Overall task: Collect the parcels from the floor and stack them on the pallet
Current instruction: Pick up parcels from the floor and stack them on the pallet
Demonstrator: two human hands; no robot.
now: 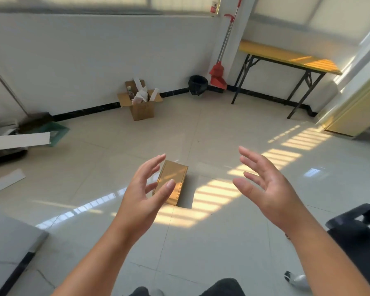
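A flat brown cardboard parcel (pixel 174 180) lies on the tiled floor in the middle of the view, partly in a patch of sunlight. My left hand (pixel 144 194) is raised in front of its left side, fingers spread and empty, and covers part of the parcel. Off to the parcel's right, well apart from it, my right hand (pixel 267 184) is held up with palm inward, fingers apart and nothing in it. No pallet can be made out for certain.
An open cardboard box (pixel 140 101) with papers stands by the far wall. Beyond it are a black bin (pixel 198 84), a red broom and dustpan (pixel 218 75) and a yellow folding table (pixel 286 58). White boards (pixel 17 141) lie at the left. A black chair (pixel 359 229) sits at the right.
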